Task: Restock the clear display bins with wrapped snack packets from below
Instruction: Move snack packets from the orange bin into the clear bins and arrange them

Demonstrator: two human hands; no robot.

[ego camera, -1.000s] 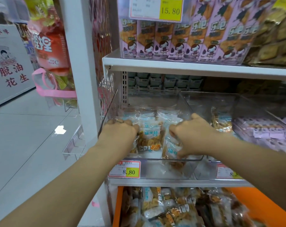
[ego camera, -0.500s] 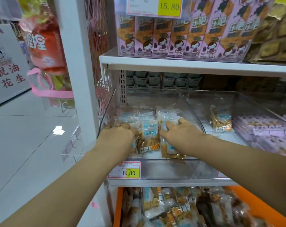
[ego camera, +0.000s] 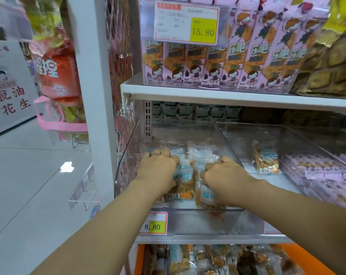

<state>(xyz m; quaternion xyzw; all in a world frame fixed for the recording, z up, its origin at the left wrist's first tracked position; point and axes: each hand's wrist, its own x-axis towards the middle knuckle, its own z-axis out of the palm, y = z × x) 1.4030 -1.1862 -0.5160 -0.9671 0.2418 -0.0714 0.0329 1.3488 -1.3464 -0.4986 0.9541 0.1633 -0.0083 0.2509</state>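
With left hand [ego camera: 158,168] and right hand [ego camera: 226,180], gripped wrapped snack packets [ego camera: 185,176] lying under and between them in clear display bin [ego camera: 197,223].

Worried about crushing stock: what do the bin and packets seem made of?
Clear display bin: rigid glossy plastic, probably acrylic; shelf shows through its walls, edges glint. Wrapped snack packets: thin clear film, printed labels; wrinkles, contents visible.

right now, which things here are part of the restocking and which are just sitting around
In the job: left hand and right hand, both gripping snack packets; the clear bin around them; the orange crate of packets below.
Just around: pink boxes above; 15.80 price tag; 8.80 price tag; red hanging bag; purple packets at right.
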